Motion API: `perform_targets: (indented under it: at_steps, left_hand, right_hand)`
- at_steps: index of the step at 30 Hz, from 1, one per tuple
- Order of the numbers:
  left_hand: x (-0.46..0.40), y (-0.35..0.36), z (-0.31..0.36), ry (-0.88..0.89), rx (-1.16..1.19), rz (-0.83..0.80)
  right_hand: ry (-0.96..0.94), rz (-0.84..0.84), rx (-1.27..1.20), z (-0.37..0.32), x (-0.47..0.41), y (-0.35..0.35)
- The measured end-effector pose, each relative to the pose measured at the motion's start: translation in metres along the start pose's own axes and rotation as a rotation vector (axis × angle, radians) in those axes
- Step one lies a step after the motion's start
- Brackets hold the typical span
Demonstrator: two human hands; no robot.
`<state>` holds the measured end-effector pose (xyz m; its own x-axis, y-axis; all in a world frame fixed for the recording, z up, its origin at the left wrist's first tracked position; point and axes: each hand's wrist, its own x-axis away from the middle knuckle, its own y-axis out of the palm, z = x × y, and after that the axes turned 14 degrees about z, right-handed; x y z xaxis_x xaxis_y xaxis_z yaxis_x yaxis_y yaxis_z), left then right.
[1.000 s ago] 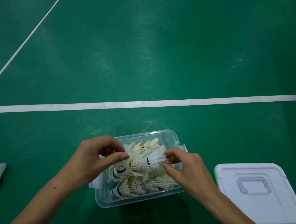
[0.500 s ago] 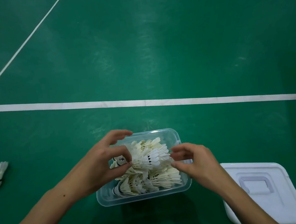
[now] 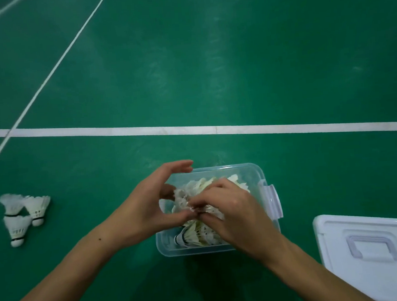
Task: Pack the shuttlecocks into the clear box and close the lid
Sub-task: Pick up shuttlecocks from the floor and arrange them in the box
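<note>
Both hands are working over the clear box (image 3: 253, 170) on the floor: the left hand (image 3: 147, 208) and right hand (image 3: 229, 209) are each pinching shuttlecocks (image 3: 199, 237) heaped inside. Light, crushable feathers; I judge holding them by the cork safer. The lid (image 3: 339, 234) is lying beside the box.

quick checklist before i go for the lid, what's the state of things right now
1. Every shuttlecock packed: not ok. Three loose shuttlecocks lie on the floor to the left of the box.
2. Pile below the rim of the clear box: cannot tell; the hands hide the top of the pile.
3. Hands free: not ok. The left hand and the right hand both pinch feathers over the box.
4. Lid within reach: ok, it lies flat on the floor to the right of the box.
5. Side latch clear of the rim: ok, it is swung outward.
</note>
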<state>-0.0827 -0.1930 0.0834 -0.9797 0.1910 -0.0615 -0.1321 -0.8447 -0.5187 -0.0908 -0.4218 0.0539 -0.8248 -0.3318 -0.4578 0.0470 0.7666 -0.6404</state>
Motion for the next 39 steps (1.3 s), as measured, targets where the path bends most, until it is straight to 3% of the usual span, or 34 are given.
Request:
perform_targets:
  at_steps: [3,7,10,15,21,23,26,29,33,39]
  left_hand:
    - [0.018,-0.007,-0.005,0.006,-0.060,0.058]
    - [0.036,-0.024,-0.014,-0.030,-0.046,0.193]
    - [0.049,-0.033,-0.029,-0.004,-0.077,0.195]
    - [0.062,-0.040,-0.055,-0.036,-0.076,0.202]
    - [0.069,-0.040,-0.069,-0.066,-0.069,0.185]
    - [0.071,-0.038,-0.068,-0.066,-0.067,0.174]
    - [0.075,-0.040,-0.061,-0.067,-0.048,0.204]
    - [0.077,-0.045,-0.052,-0.078,-0.009,0.283]
    - [0.079,-0.065,-0.061,-0.109,0.038,0.399]
    - [0.099,-0.107,-0.123,-0.251,0.069,0.554]
  right_hand:
    - [0.028,0.036,0.111,-0.005,0.025,0.004]
    - [0.042,-0.085,0.284,-0.014,0.042,0.016]
    - [0.032,-0.137,0.378,-0.014,0.036,0.030]
    - [0.090,-0.363,0.266,-0.015,0.021,0.049]
    - [0.152,-0.493,0.250,-0.010,0.009,0.062]
    - [0.268,-0.522,0.159,-0.011,0.006,0.051]
    - [0.453,-0.461,0.028,-0.014,0.001,0.021]
    - [0.491,-0.338,0.027,-0.018,-0.010,0.001]
    - [0.443,-0.299,0.081,-0.034,-0.038,0.018]
    - [0.239,-0.336,0.088,-0.059,-0.085,0.102]
